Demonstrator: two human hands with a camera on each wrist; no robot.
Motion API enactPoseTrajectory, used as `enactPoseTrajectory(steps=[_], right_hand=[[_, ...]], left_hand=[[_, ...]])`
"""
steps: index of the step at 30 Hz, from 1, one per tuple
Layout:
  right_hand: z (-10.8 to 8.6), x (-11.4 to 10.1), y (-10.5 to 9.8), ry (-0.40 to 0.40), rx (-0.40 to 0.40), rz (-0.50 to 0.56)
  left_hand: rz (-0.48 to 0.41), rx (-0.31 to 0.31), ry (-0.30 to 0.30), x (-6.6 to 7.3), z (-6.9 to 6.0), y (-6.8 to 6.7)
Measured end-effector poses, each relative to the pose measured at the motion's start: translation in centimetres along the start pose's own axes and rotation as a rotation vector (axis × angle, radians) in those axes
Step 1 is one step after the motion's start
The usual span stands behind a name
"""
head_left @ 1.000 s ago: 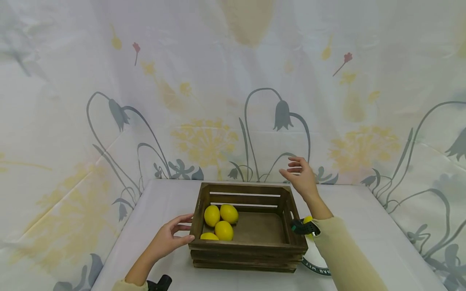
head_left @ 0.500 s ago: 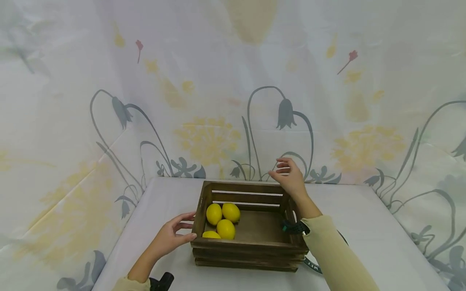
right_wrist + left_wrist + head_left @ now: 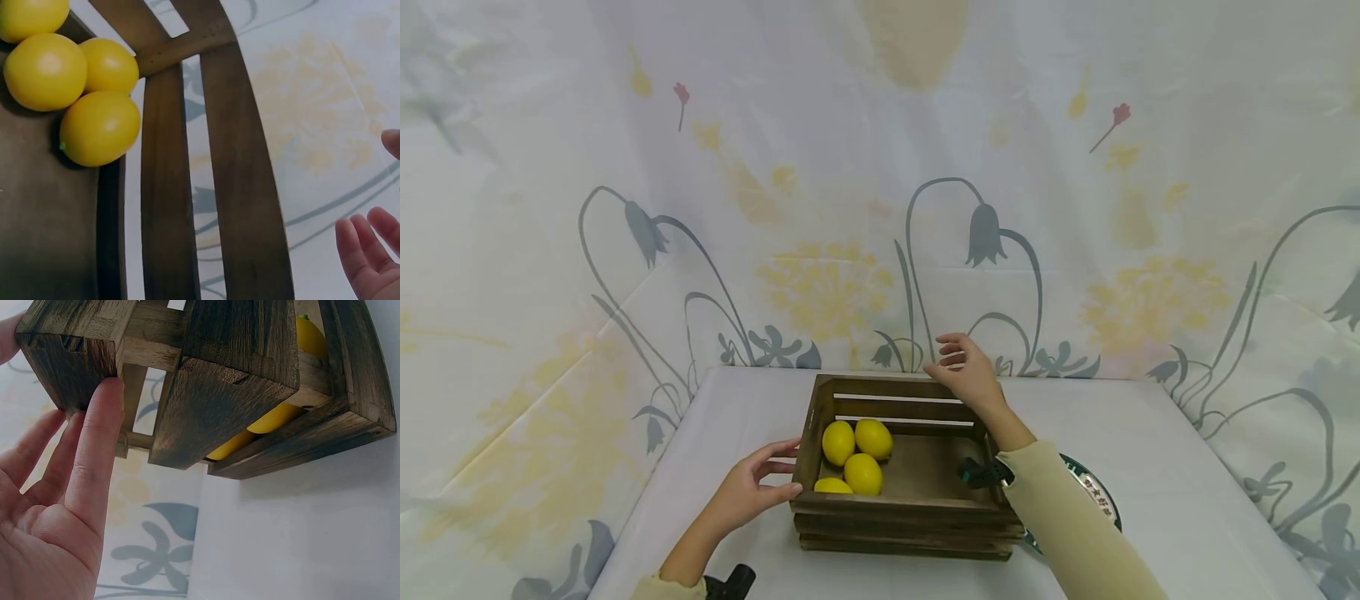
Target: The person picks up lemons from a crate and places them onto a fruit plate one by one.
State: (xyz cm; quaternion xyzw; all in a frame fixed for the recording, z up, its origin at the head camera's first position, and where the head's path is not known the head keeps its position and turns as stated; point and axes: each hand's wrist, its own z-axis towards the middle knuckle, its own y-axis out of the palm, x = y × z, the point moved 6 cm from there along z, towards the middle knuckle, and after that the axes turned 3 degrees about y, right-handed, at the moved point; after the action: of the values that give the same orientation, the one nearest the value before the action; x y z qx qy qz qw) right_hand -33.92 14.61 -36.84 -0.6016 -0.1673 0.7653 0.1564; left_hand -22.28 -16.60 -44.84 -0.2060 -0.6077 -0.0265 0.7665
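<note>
A dark brown slatted wooden crate stands on the white table. Several yellow lemons are grouped in its left part, and the right wrist view shows one lemon close up. At the crate's left end, my left hand touches the wood with nearly straight fingers, its thumb at the front corner. In the left wrist view the index finger lies against an end slat. Above the crate's back right side hovers my right hand, with thumb and fingers apart and nothing between them.
Right of the crate lies a round plate-like disc with a dark green lettered rim, partly covered by the right sleeve. A flower-printed cloth wall closes off the table's back and sides.
My right hand has moved left, from beyond the crate's right end to over its back rim. A yellow thing seen by the right wrist is now out of sight. The left hand stays put.
</note>
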Motion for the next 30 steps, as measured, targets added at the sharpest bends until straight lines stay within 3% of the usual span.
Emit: enactPoseTrajectory(steps=[15, 30], right_hand=[[0.2, -0.3, 3.4, -0.122, -0.14, 0.012], [-0.3, 0.0, 6.2, -0.134, -0.363, -0.017]], left_hand=[[0.01, 0.003, -0.012, 0.2, 0.0, 0.0], [0.017, 0.006, -0.01, 0.2, 0.0, 0.0]])
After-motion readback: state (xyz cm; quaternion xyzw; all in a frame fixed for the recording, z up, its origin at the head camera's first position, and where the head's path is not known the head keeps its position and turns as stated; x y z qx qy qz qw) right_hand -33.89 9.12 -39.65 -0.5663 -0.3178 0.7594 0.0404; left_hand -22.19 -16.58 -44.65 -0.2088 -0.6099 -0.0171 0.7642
